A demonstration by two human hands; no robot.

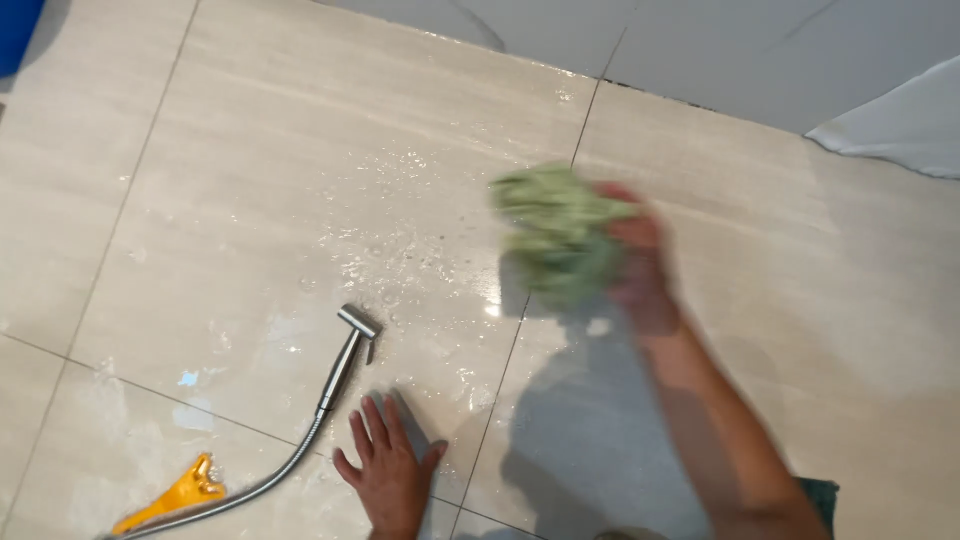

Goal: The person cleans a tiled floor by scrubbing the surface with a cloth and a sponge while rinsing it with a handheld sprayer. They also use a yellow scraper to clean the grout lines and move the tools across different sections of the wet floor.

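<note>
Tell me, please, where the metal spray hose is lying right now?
In the head view, the metal spray hose lies on the wet tiled floor at lower left, beside the left hand, with an orange scraper near its trailing end.

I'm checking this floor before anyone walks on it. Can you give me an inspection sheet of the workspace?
Surface: beige tiled floor, wet with droplets near the middle.
Job's things: green cloth, blurred.
Clutter: yellow scraper at lower left.
Hands: right hand grips the cloth; left hand flat on the floor, fingers spread.
Cables: metal hose with spray head lying on the floor.
Surroundings: grey wall; white sheet at right; blue thing top left.
</note>
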